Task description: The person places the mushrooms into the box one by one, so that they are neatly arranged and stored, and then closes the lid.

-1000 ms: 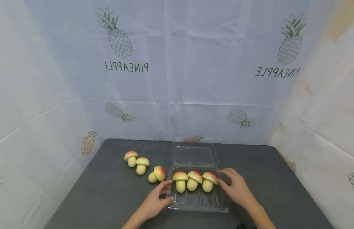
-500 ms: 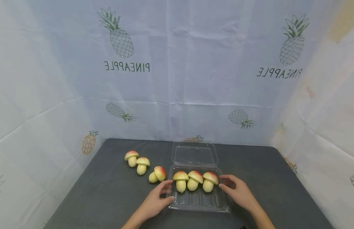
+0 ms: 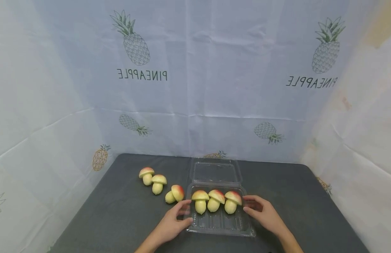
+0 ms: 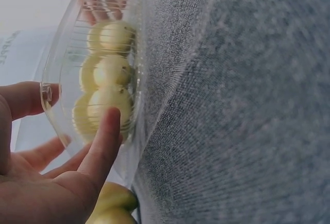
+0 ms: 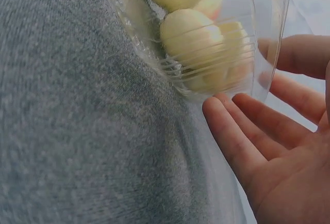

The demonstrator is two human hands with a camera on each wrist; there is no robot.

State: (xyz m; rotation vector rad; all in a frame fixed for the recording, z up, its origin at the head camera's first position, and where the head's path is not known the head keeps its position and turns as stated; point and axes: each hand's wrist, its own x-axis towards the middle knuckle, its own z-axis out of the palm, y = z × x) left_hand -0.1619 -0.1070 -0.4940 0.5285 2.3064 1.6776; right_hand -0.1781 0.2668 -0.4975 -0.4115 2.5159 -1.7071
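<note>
Three yellow mushroom-shaped pieces [image 3: 215,201] with red-tinged caps lie in a row in the base of a clear plastic hinged container [image 3: 223,228]. The container rests on the dark table, with its lid [image 3: 215,171] laid back behind. At its left side my left hand [image 3: 172,223] holds the rim, thumb and fingers apart; in the left wrist view its middle fingers touch the outer wall. My right hand [image 3: 267,214] is at the right side, fingers extended. In the right wrist view, its fingertips [image 5: 211,105] lie along the container's end, and the thumb tip shows behind the clear rim.
Several more mushroom-shaped pieces lie left of the container: one [image 3: 174,194] on its side near my left hand, two others [image 3: 158,184] farther back. A pineapple-print curtain [image 3: 208,91] encloses the back and sides of the table [image 3: 125,218].
My right hand has drawn back slightly, away from the rightmost mushroom-shaped piece, to the container's right edge. My left hand has kept its place. The view has shifted a little.
</note>
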